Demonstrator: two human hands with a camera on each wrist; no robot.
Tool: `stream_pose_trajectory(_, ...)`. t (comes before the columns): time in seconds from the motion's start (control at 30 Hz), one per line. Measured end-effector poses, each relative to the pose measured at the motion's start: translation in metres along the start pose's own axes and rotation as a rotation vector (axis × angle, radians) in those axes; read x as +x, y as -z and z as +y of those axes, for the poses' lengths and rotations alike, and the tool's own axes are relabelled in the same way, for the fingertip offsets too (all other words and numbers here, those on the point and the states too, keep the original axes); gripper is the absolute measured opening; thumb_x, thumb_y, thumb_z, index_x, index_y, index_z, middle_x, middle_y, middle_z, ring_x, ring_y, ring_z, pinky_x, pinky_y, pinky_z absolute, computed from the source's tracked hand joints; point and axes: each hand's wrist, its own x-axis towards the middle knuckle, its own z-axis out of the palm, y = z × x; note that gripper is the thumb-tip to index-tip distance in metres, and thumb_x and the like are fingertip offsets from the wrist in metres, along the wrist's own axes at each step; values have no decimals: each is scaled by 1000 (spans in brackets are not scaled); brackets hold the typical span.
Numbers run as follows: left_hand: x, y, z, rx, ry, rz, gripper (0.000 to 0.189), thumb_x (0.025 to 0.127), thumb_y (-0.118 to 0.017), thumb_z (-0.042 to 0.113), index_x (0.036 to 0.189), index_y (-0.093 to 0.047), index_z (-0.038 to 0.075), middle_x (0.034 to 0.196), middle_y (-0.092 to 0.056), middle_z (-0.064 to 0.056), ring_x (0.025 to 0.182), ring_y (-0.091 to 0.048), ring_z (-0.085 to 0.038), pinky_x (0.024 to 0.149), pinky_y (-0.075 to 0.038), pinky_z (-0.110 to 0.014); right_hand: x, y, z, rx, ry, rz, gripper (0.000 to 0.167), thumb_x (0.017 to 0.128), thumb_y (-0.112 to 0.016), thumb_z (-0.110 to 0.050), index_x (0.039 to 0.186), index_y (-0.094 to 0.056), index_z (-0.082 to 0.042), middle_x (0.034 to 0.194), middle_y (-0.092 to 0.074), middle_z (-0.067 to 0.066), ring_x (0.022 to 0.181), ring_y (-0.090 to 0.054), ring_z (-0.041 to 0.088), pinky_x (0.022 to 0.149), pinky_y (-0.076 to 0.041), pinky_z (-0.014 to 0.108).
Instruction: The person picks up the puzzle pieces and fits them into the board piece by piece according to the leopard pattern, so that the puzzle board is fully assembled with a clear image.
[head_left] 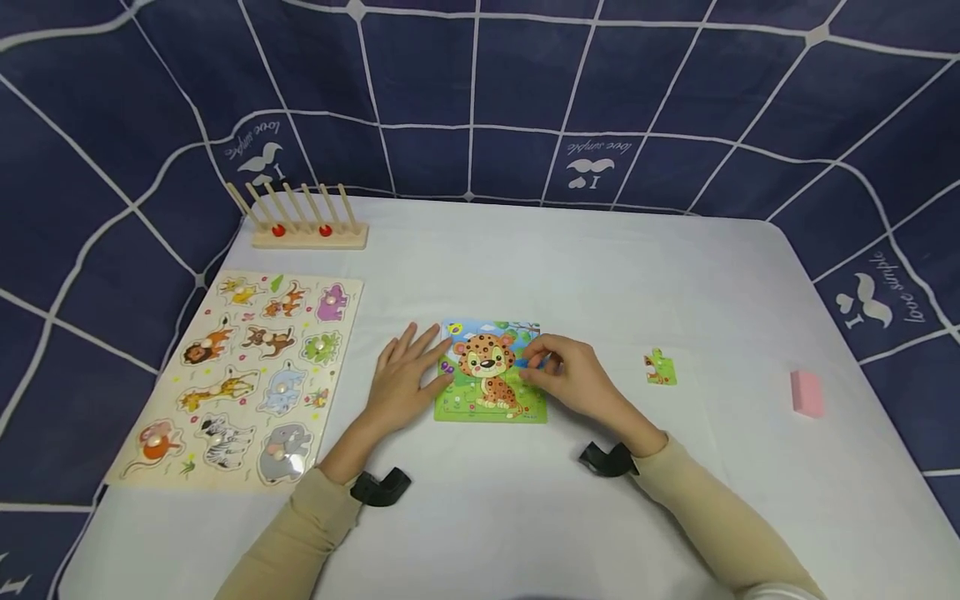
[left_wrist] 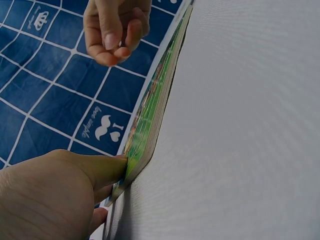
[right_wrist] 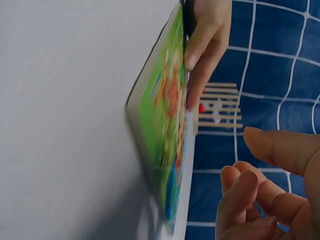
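A small jigsaw board [head_left: 491, 408] with a spotted leopard cub on a green and blue scene lies on the white table. My left hand [head_left: 403, 379] is at its left side with the fingers spread; the thumb [left_wrist: 110, 167] touches the board's edge in the left wrist view. Just above the right part of the picture is my right hand [head_left: 573, 375], fingers loosely bent. In the right wrist view its thumb [right_wrist: 280, 145] and fingertips stand apart with nothing between them. To the right, a loose green jigsaw piece [head_left: 662, 368] rests on the table.
A large wooden animal peg puzzle [head_left: 247, 400] covers the table's left side. Behind it stands a wooden peg rack [head_left: 311, 240] with two red beads. A pink block [head_left: 807, 393] lies far right. Dark blue gridded cloth [head_left: 525, 75] surrounds the table.
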Motion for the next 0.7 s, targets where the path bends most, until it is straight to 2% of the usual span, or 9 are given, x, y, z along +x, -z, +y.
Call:
stream_pose_trajectory(0.23, 0, -1, -1, 4, 1, 4, 56, 94, -62, 34, 145, -48, 14, 159, -32, -10, 152, -11, -35, 120, -5, -55, -20, 28, 30, -30, -98, 73, 24, 83, -78, -13, 104, -69, -6, 91, -69, 5, 70, -55, 13, 58, -43, 21)
stream_pose_trajectory(0.47, 0, 0, 0, 6, 1, 3, 56, 94, -61, 34, 144, -49, 14, 159, -32, -10, 151, -11, -36, 120, -5, -55, -52, 67, 65, -111, -217, 174, 29, 87, -74, -15, 113, -67, -4, 99, -65, 11, 69, -52, 6, 56, -43, 19)
stream_pose_trajectory(0.7, 1, -1, 0, 0, -3, 3, 56, 94, -62, 34, 144, -49, 13, 159, -32, -10, 151, -11, -36, 120, -5, -56, -72, 102, 80, -113, -368, 249, 39, 92, -69, -26, 124, -61, -4, 110, -61, 14, 77, -51, 0, 56, -44, 20)
